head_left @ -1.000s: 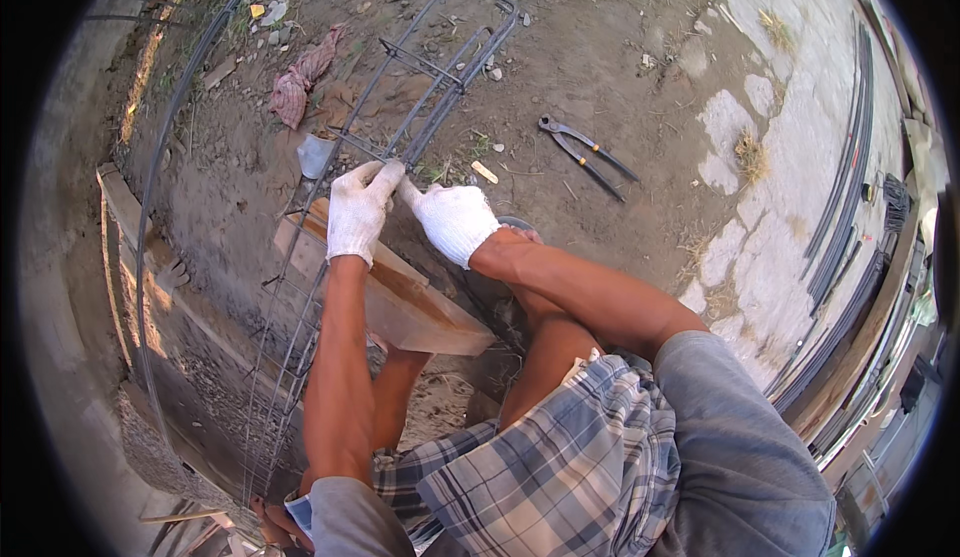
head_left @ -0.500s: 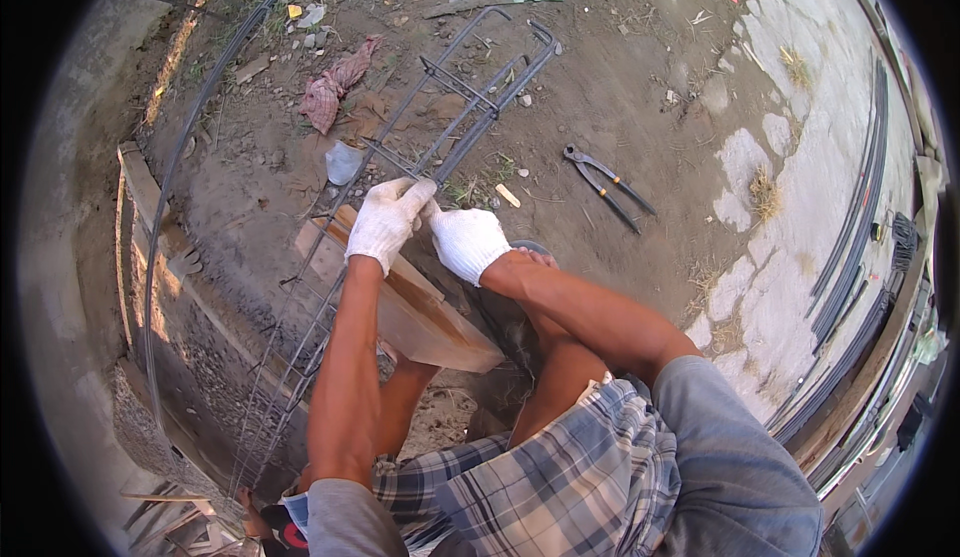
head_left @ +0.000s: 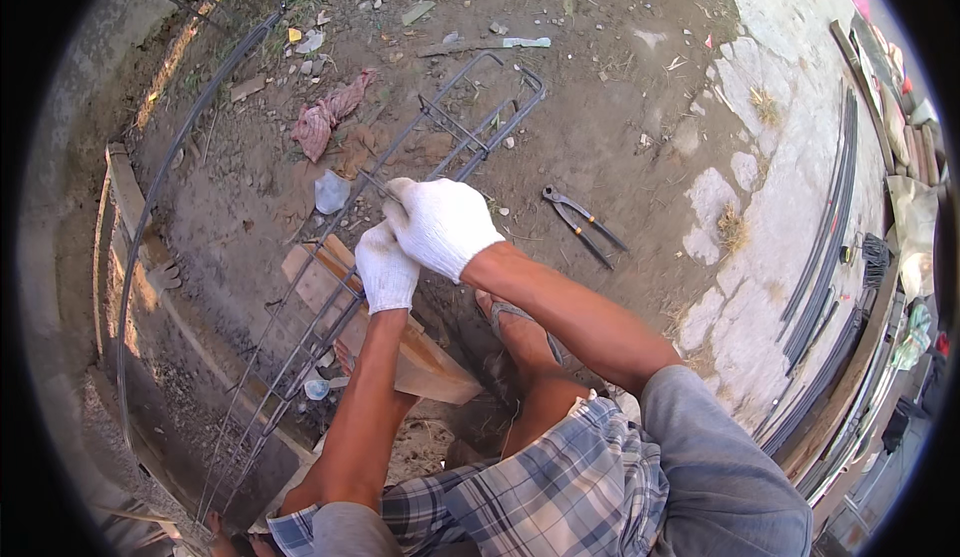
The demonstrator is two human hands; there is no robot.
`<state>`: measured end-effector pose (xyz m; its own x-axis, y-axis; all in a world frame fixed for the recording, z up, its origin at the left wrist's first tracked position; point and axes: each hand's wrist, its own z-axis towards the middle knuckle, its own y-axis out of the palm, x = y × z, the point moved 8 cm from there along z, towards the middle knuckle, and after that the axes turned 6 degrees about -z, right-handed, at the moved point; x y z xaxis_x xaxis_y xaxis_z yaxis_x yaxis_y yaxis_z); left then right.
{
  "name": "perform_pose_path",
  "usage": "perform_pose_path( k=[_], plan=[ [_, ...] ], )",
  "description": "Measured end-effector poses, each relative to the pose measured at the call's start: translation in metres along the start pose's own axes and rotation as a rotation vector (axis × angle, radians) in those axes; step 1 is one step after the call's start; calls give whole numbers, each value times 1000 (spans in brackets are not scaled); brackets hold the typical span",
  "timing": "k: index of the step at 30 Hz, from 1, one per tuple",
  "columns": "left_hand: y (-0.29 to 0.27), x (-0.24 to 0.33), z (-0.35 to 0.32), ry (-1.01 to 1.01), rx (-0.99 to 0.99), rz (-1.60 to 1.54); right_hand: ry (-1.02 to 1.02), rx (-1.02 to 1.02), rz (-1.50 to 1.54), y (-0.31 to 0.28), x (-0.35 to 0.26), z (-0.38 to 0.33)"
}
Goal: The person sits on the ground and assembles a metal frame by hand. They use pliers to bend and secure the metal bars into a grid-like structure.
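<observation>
A long steel rebar cage (head_left: 455,132), bars joined by square stirrups, runs from the upper middle to the lower left, propped over a wooden block (head_left: 425,362). My right hand (head_left: 447,227), in a white knitted glove, is closed at the cage, its fingertips by a stirrup. Just below and touching it is my left hand (head_left: 386,275), gloved the same way and also closed. The gloves cover whatever the fingers pinch, so I cannot make it out. Pincers (head_left: 580,222) with dark handles and orange bands lie on the dirt to the right, apart from both hands.
A crumpled reddish cloth (head_left: 328,117) and a pale plastic scrap (head_left: 332,191) lie left of the cage. One long bent bar (head_left: 165,172) curves along the left. Bundled dark bars (head_left: 835,217) rest on broken concrete at right. My sandalled foot (head_left: 525,337) is beneath my right arm.
My right hand has moved left and up over the left one, while my left hand has dropped lower along the cage. The whole view has shifted slightly; the pincers still lie on the ground.
</observation>
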<state>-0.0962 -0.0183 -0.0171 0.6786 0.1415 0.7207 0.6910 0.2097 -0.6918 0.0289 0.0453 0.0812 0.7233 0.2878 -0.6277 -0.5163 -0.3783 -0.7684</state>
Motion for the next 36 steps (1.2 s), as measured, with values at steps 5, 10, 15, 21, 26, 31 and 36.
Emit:
perform_pose_path(
  k=[5,10,15,21,26,31,36],
  plan=[
    [4,9,-14,-72,177,-243,-40,-398,-331,30,-13,51],
    [2,23,-25,-65,242,-78,52,-423,-281,37,-3,49],
    [-3,32,-25,24,246,151,39,-383,-327,34,-4,33],
    [-6,51,-25,99,324,243,42,-407,-236,36,10,47],
    [-6,61,-25,108,243,201,333,-312,534,52,63,19],
    [-17,55,-3,81,-86,-81,405,-224,978,53,71,-21],
    [-9,15,14,-512,-412,-417,546,-95,1004,69,90,-47]
  ],
)
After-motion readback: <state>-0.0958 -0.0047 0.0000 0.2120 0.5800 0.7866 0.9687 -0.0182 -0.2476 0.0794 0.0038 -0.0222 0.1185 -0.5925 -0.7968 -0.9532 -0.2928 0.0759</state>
